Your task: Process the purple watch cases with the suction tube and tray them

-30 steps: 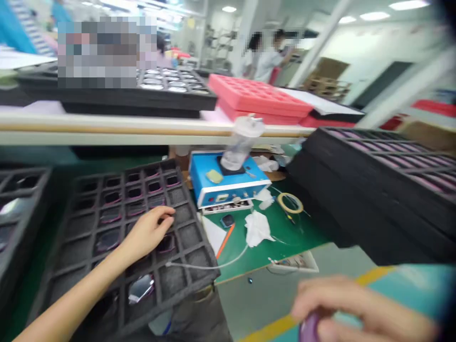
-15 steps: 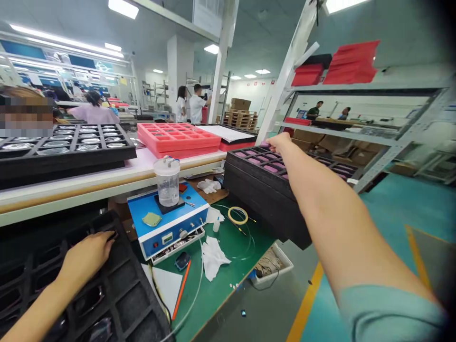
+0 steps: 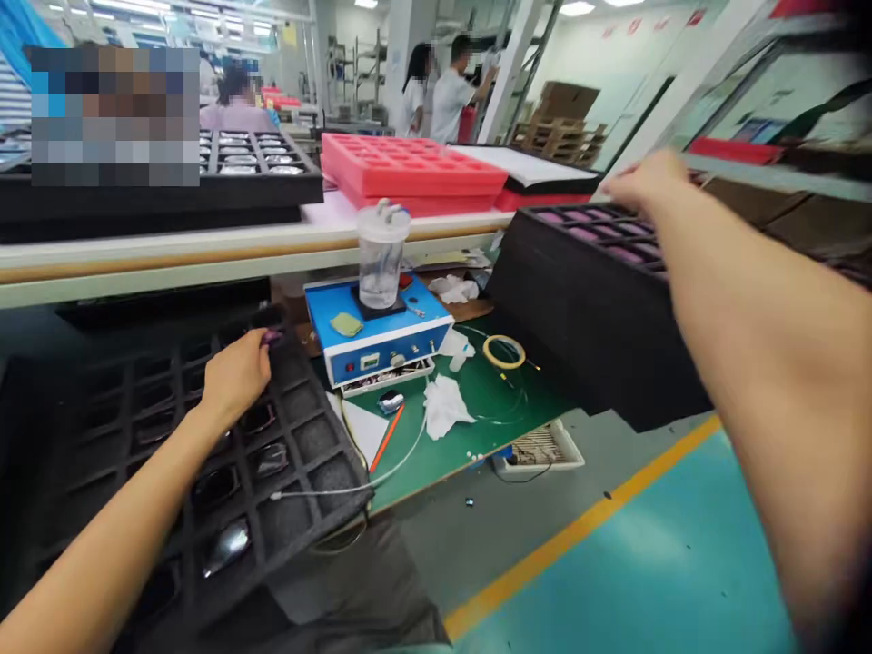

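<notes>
At the left, my left hand [image 3: 235, 377] is closed at the far end of a black foam tray [image 3: 286, 522], its fingertips on a small dark purple piece [image 3: 271, 337]. Dark glossy parts [image 3: 228, 545] lie in several of that tray's compartments. On the right, my right hand [image 3: 647, 182] reaches over the back of a tall black tray stack [image 3: 579, 309], whose top compartments hold purple pieces [image 3: 623, 253]. The fingers of my right hand look pinched together, but blur hides what is between them.
A blue machine [image 3: 381, 341] carrying a clear jar [image 3: 381, 259] stands on the green surface, beside a tape roll [image 3: 504, 351] and white wipes [image 3: 446, 407]. Red trays [image 3: 415, 177] are on the white bench behind. Other people stand farther back.
The view has tilted down and turned. My left hand is still at the tray's far end, where a purple piece now shows at its fingertips. My right hand remains over the back of the stack.
</notes>
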Demonstrator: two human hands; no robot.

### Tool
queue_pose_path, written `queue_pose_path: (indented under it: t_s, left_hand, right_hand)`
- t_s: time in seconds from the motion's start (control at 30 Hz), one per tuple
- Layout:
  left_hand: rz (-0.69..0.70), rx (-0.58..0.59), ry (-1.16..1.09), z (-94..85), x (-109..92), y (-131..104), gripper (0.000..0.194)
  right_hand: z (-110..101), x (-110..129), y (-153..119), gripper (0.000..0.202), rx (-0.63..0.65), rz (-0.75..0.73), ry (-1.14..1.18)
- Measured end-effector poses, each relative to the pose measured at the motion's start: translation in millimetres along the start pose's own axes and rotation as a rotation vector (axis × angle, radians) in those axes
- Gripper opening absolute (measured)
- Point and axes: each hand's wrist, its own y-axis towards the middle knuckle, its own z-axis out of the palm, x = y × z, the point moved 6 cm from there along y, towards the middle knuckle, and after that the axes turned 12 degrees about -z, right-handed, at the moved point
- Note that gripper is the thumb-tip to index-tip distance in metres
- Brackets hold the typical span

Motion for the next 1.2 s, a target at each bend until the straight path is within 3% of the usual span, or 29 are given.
queue_pose_path:
  t_s: [0.07, 0.13, 0.17, 0.2, 0.23, 0.27, 0.3, 0.33, 0.4, 0.43, 0.5, 0.53, 0.7, 0.83, 0.9, 1.0, 1.13, 1.2]
  left_hand:
    - [-0.063, -0.031, -0.163, 0.6, 11, -19, 0.048]
    - [-0.112, -0.016, -0.504, 4.2, 22, -43, 0.043]
    - [-0.146, 0.028, -0.711, 9.1, 28, -55, 0.04]
    - [-0.185, 0.089, -0.893, 16.0, 32, -66, 0.039]
    - [-0.229, 0.153, -1.042, 23.9, 35, -76, 0.039]
    - [-0.271, 0.207, -1.149, 31.6, 38, -84, 0.041]
    - [-0.304, 0.245, -1.216, 38.5, 40, -90, 0.043]
    - [-0.328, 0.266, -1.251, 44.0, 42, -94, 0.045]
    - [-0.368, 0.281, -1.298, 52.1, 46, -97, 0.046]
    - [-0.386, 0.287, -1.326, 55.0, 48, -97, 0.046]
    - [-0.408, 0.296, -1.376, 58.3, 50, -98, 0.045]
    - [-0.413, 0.3, -1.398, 58.9, 51, -99, 0.045]
    - [-0.418, 0.302, -1.48, 57.5, 52, -105, 0.043]
    - [-0.393, 0.274, -1.472, 53.1, 56, -106, 0.035]
    - [-0.381, 0.272, -1.475, 51.2, 56, -108, 0.03]
    - [-0.421, 0.319, -1.537, 52.5, 54, -110, 0.032]
    - [-0.455, 0.367, -1.582, 53.3, 50, -112, 0.044]
    - [-0.441, 0.383, -1.56, 52.9, 48, -113, 0.039]
  right_hand:
    - [1, 19, -36, 0.078, 0.075, -0.092, 0.04]
    - [-4, 42, -109, 0.077, 0.061, -0.286, 0.211]
    - [-10, 49, -159, 0.064, -0.034, -0.348, 0.313]
    - [-14, 49, -212, 0.054, -0.121, -0.336, 0.403]
    - [-13, 42, -266, 0.058, -0.187, -0.218, 0.514]
    - [-3, 31, -318, 0.059, -0.162, -0.013, 0.677]
    - [17, 23, -367, 0.052, -0.019, 0.216, 0.857]
    - [31, 24, -407, 0.048, 0.105, 0.303, 0.928]
    - [60, 41, -466, 0.043, 0.458, 0.483, 1.181]
    - [68, 55, -483, 0.038, 0.603, 0.533, 1.306]
    - [73, 88, -499, 0.028, 0.827, 0.571, 1.542]
    - [73, 104, -500, 0.025, 0.879, 0.543, 1.622]
    - [79, 168, -507, 0.026, 0.999, 0.279, 1.712]
    - [99, 193, -520, 0.012, 1.038, 0.044, 1.605]
    - [105, 197, -520, 0.007, 0.998, -0.047, 1.558]
    - [105, 195, -513, 0.006, 0.837, -0.154, 1.472]
    - [100, 184, -504, 0.007, 0.582, -0.14, 1.41]
    - [100, 177, -501, 0.01, 0.47, -0.109, 1.383]
